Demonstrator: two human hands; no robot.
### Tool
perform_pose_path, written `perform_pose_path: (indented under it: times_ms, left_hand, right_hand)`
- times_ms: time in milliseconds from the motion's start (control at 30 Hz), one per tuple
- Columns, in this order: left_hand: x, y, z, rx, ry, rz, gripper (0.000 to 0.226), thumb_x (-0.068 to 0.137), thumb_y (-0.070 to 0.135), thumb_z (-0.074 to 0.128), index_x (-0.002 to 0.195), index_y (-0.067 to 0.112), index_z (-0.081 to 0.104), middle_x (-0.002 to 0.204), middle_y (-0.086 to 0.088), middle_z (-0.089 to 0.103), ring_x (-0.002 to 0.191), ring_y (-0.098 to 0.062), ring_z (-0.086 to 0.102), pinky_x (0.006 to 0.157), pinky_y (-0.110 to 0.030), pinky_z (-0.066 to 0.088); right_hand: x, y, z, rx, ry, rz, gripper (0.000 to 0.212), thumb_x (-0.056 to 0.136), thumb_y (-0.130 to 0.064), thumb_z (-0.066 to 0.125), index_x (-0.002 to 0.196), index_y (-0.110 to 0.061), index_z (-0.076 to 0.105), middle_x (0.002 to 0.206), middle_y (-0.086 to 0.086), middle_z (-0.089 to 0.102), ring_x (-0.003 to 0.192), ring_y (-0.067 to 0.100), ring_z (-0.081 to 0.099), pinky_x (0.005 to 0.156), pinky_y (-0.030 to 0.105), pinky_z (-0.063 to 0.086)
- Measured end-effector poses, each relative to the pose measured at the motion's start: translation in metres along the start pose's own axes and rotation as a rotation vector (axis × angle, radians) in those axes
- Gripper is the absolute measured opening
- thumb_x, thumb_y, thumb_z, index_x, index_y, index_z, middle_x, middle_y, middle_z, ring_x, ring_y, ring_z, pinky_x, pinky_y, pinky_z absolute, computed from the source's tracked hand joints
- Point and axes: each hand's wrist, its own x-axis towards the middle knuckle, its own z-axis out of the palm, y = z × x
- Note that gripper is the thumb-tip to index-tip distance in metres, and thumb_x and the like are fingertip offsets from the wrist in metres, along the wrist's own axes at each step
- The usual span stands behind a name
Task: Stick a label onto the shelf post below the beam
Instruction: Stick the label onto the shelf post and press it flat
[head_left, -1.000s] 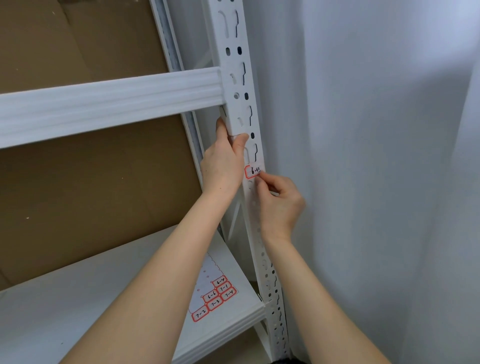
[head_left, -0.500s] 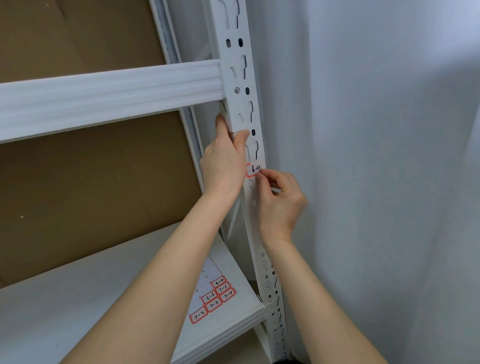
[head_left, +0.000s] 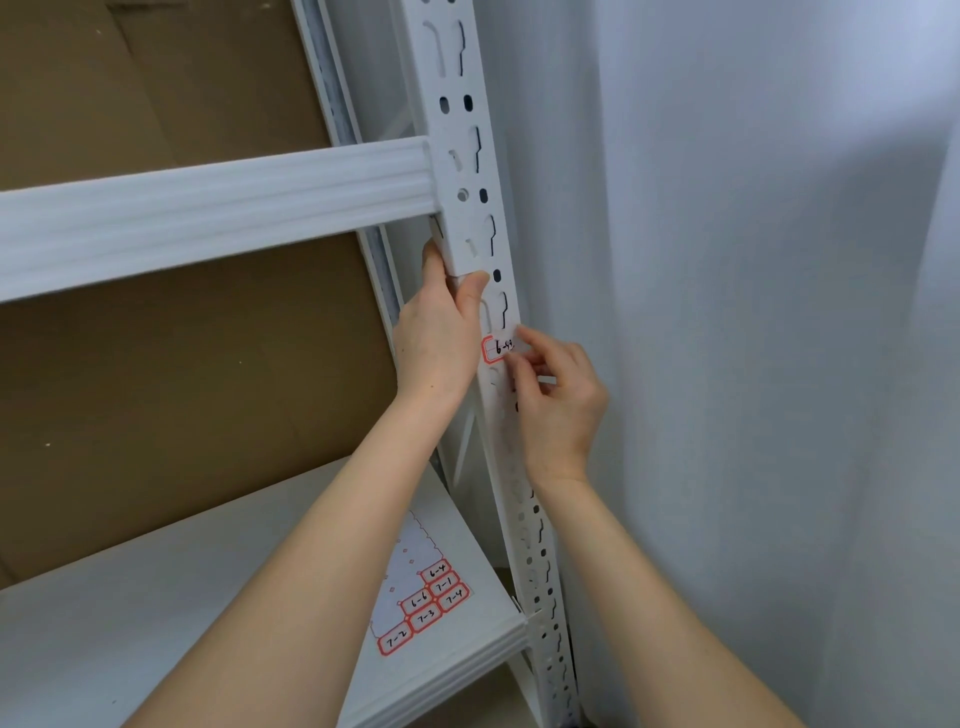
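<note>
Right grip (head_left: 558, 400) pinches label (head_left: 496, 349) by its right edge against post (head_left: 452, 130); left grip (head_left: 436, 338) clasps post just beside.

I am facing a white metal shelving unit (head_left: 337, 109), where pale fabric (head_left: 753, 312) is hanging in soft folds down the whole right half of the frame. Brown cardboard (head_left: 182, 389) is backing the unit on the left, running from the upper left down behind a white shelf board (head_left: 156, 623) that is filling the lower left. Cool, even light is falling over everything, shading the folds faintly blue at the upper right.
</note>
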Motion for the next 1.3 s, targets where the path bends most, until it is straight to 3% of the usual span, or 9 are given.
perform_pose_path:
  times_ms: [67,233,467,633,800,967,1167,1300]
  left_hand:
    - [0.000,-0.001,0.001,0.008,0.008,0.018,0.044,0.100,0.034,0.039,0.142,0.020,0.035,0.120,-0.002,0.063,0.108,-0.025,0.058,0.077,-0.028,0.037]
    - [0.001,-0.002,0.002,-0.006,0.021,0.040,0.047,0.100,0.035,0.039,0.144,0.020,0.034,0.116,-0.002,0.064,0.105,-0.023,0.058,0.077,-0.028,0.039]
    - [0.004,-0.009,0.006,0.002,0.035,0.032,0.047,0.099,0.037,0.040,0.142,0.018,0.035,0.107,-0.001,0.066,0.104,-0.025,0.057,0.080,-0.033,0.041]
    - [0.005,-0.009,0.006,0.000,0.039,0.028,0.046,0.099,0.036,0.040,0.141,0.017,0.037,0.100,0.000,0.065,0.098,-0.025,0.058,0.074,-0.031,0.037]
    - [0.003,-0.007,0.005,-0.007,0.036,0.033,0.046,0.099,0.036,0.040,0.141,0.017,0.037,0.100,-0.003,0.065,0.097,-0.026,0.058,0.075,-0.032,0.038]
    - [0.004,-0.006,0.005,0.002,0.041,0.037,0.047,0.099,0.037,0.040,0.142,0.018,0.035,0.105,-0.002,0.066,0.101,-0.026,0.058,0.077,-0.033,0.039]
    - [0.002,-0.005,0.005,0.002,0.049,0.025,0.047,0.099,0.037,0.040,0.142,0.019,0.035,0.109,0.000,0.066,0.105,-0.026,0.058,0.086,-0.038,0.045]
    - [0.004,-0.006,0.007,0.025,0.062,0.030,0.047,0.099,0.038,0.039,0.142,0.019,0.035,0.108,-0.002,0.067,0.104,-0.028,0.058,0.083,-0.038,0.042]
  right_hand:
    - [-0.001,0.002,0.001,0.041,0.024,-0.021,0.020,0.080,-0.003,0.069,0.098,-0.008,0.074,0.082,-0.005,0.056,0.069,0.007,0.056,0.062,0.022,0.051]
    - [-0.002,0.005,0.001,0.064,0.070,-0.053,0.010,0.078,-0.005,0.070,0.087,-0.007,0.075,0.081,-0.003,0.059,0.072,0.007,0.057,0.062,0.013,0.047]
    - [-0.002,0.012,0.006,0.012,0.039,-0.076,0.006,0.080,-0.003,0.065,0.082,-0.004,0.071,0.083,-0.001,0.057,0.072,0.006,0.055,0.063,0.015,0.047]
    - [0.001,0.013,0.005,-0.047,-0.023,-0.074,0.006,0.082,-0.002,0.062,0.081,-0.004,0.067,0.084,0.001,0.056,0.072,0.004,0.050,0.065,0.005,0.039]
    - [-0.002,0.009,0.001,0.052,-0.023,0.038,0.015,0.081,-0.005,0.065,0.085,-0.018,0.061,0.083,-0.002,0.058,0.071,0.005,0.054,0.062,0.017,0.047]
    - [-0.003,0.007,0.004,0.050,0.033,0.002,0.010,0.080,-0.007,0.068,0.089,-0.009,0.071,0.084,0.000,0.059,0.072,0.003,0.056,0.062,0.012,0.045]
    - [-0.005,0.007,0.007,0.041,0.069,-0.025,0.007,0.080,-0.006,0.067,0.085,-0.006,0.071,0.082,-0.002,0.059,0.072,0.000,0.054,0.064,0.010,0.044]
    - [-0.003,0.008,0.008,0.028,0.075,-0.040,0.006,0.080,-0.003,0.066,0.083,-0.005,0.070,0.081,-0.002,0.058,0.072,-0.002,0.053,0.066,0.009,0.043]
